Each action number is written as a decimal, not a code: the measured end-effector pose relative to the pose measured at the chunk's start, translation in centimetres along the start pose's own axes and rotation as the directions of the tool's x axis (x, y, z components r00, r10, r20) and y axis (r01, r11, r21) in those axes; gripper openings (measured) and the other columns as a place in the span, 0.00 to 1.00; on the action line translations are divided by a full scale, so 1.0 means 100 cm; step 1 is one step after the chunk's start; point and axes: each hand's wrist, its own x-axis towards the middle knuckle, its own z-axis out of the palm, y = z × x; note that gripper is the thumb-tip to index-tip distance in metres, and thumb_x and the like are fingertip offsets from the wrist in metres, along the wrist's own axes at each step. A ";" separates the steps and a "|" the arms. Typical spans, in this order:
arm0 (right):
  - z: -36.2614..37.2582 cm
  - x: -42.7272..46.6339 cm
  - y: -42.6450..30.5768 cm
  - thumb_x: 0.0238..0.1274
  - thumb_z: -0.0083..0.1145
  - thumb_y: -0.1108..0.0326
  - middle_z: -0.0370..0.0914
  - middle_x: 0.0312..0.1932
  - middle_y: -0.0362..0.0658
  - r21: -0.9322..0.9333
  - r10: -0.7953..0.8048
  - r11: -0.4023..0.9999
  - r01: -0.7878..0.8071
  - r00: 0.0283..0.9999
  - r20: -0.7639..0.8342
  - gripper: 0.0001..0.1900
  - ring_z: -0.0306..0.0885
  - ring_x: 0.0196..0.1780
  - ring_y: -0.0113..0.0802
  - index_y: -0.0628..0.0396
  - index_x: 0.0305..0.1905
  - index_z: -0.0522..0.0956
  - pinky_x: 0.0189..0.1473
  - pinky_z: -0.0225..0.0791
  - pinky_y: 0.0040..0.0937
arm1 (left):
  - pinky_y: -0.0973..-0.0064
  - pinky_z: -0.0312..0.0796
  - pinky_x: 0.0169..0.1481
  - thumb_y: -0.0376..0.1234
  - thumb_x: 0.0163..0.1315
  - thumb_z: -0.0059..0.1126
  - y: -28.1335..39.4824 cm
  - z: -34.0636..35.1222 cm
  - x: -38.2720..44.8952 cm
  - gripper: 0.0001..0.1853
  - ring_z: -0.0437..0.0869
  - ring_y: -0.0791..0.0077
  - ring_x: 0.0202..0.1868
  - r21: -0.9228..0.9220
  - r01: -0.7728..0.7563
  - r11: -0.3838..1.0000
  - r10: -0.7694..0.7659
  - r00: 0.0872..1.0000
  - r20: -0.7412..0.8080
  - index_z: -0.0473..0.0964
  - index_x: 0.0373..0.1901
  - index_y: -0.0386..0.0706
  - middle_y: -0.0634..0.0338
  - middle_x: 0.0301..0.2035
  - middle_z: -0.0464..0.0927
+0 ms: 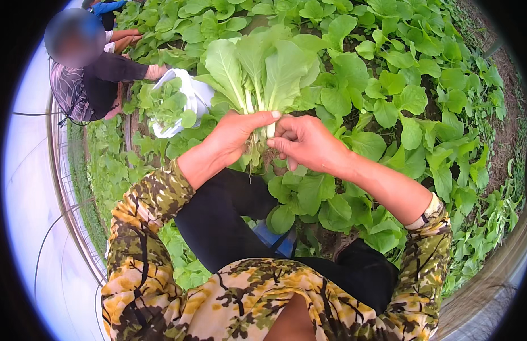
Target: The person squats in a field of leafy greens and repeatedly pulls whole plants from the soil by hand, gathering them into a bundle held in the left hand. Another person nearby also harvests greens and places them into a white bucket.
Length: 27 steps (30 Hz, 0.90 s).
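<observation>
A bunch of leafy green plants (pixel 263 72) with pale stems stands upright in my left hand (pixel 233 132), whose fingers and thumb close around the stems. Thin roots hang below that hand. My right hand (pixel 301 140) pinches the base of one white stem (pixel 270 130) at the bunch's right side, near its brown roots. Part of the stems is hidden behind my left fingers. Both hands are close together above my knees.
A white plastic basket (pixel 195 93) holding loose greens stands left of the bunch. Another person (pixel 105 72) sits beyond it, with a further person (pixel 108 8) behind. Dense leafy plants (pixel 399 98) grow ahead and right. Something blue (pixel 274 238) lies between my legs. A plastic-film wall (pixel 37 170) curves along the left.
</observation>
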 end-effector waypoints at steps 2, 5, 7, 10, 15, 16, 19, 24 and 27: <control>-0.003 -0.004 0.001 0.59 0.50 0.68 0.73 0.18 0.39 0.136 0.059 0.989 -0.059 0.998 0.007 0.09 0.70 0.16 0.23 0.62 0.29 0.70 0.18 0.62 0.20 | 0.74 0.73 0.40 0.33 0.56 0.55 -0.003 0.000 0.005 0.15 0.79 0.71 0.36 -0.049 -0.024 0.998 0.025 1.000 0.009 0.71 0.42 0.32 0.54 0.36 0.77; -0.007 -0.012 0.008 0.59 0.50 0.67 0.73 0.19 0.39 0.314 0.209 0.920 -0.235 0.971 0.115 0.09 0.71 0.17 0.22 0.61 0.29 0.71 0.19 0.63 0.20 | 0.73 0.73 0.43 0.34 0.57 0.55 -0.002 -0.003 0.009 0.16 0.78 0.71 0.40 -0.159 -0.033 0.987 0.036 0.999 0.020 0.70 0.44 0.34 0.54 0.40 0.75; -0.005 -0.024 0.022 0.59 0.50 0.66 0.73 0.18 0.39 0.249 0.273 0.906 -0.343 0.922 0.276 0.09 0.71 0.17 0.22 0.60 0.29 0.71 0.19 0.63 0.20 | 0.71 0.72 0.49 0.34 0.58 0.53 0.004 -0.001 0.013 0.18 0.76 0.69 0.45 -0.231 -0.116 0.966 0.116 0.993 -0.016 0.67 0.47 0.35 0.55 0.44 0.73; -0.011 -0.026 0.034 0.58 0.52 0.67 0.71 0.19 0.38 0.341 0.263 0.897 -0.280 0.960 0.096 0.12 0.69 0.18 0.22 0.59 0.44 0.68 0.20 0.62 0.19 | 0.66 0.69 0.55 0.34 0.59 0.52 0.008 -0.001 0.013 0.18 0.74 0.66 0.49 -0.326 -0.130 0.937 0.146 0.989 0.025 0.64 0.48 0.35 0.54 0.46 0.72; -0.008 -0.016 0.005 0.54 0.58 0.60 0.69 0.19 0.37 0.449 0.056 0.889 -0.089 0.995 0.087 0.27 0.64 0.17 0.21 0.59 0.56 0.62 0.19 0.58 0.19 | 0.64 0.66 0.56 0.37 0.60 0.50 0.006 -0.002 0.014 0.20 0.71 0.64 0.53 -0.273 -0.163 0.948 0.200 0.973 0.117 0.65 0.49 0.34 0.53 0.46 0.72; -0.005 -0.011 0.004 0.53 0.59 0.57 0.68 0.19 0.36 0.510 0.057 0.853 -0.114 0.990 0.126 0.24 0.62 0.16 0.21 0.56 0.52 0.65 0.18 0.56 0.20 | 0.64 0.66 0.56 0.38 0.60 0.50 0.004 0.000 0.015 0.20 0.70 0.64 0.53 -0.256 -0.190 0.948 0.222 0.969 0.105 0.65 0.49 0.34 0.52 0.46 0.72; 0.003 0.001 0.004 0.54 0.58 0.55 0.67 0.18 0.34 0.662 0.192 0.698 -0.273 0.962 0.194 0.19 0.62 0.16 0.21 0.54 0.44 0.69 0.18 0.55 0.20 | 0.66 0.67 0.55 0.38 0.60 0.51 0.005 0.006 0.011 0.19 0.73 0.65 0.50 -0.238 -0.201 0.950 0.223 0.972 0.073 0.65 0.47 0.34 0.52 0.43 0.73; 0.016 -0.003 0.029 0.55 0.52 0.65 0.72 0.19 0.37 0.291 0.295 0.865 -0.409 0.883 0.365 0.06 0.69 0.18 0.21 0.55 0.30 0.72 0.20 0.63 0.20 | 0.70 0.71 0.49 0.37 0.58 0.54 0.005 0.003 0.012 0.18 0.78 0.68 0.41 -0.201 -0.226 0.953 0.226 0.974 -0.020 0.66 0.44 0.36 0.55 0.39 0.75; 0.013 -0.025 0.033 0.56 0.51 0.67 0.71 0.17 0.37 0.032 0.127 0.991 -0.130 0.989 0.072 0.07 0.67 0.16 0.22 0.60 0.30 0.71 0.19 0.61 0.22 | 0.71 0.71 0.47 0.37 0.57 0.55 0.007 0.001 0.013 0.17 0.78 0.69 0.39 -0.191 -0.243 0.951 0.232 0.970 -0.078 0.67 0.43 0.36 0.56 0.37 0.75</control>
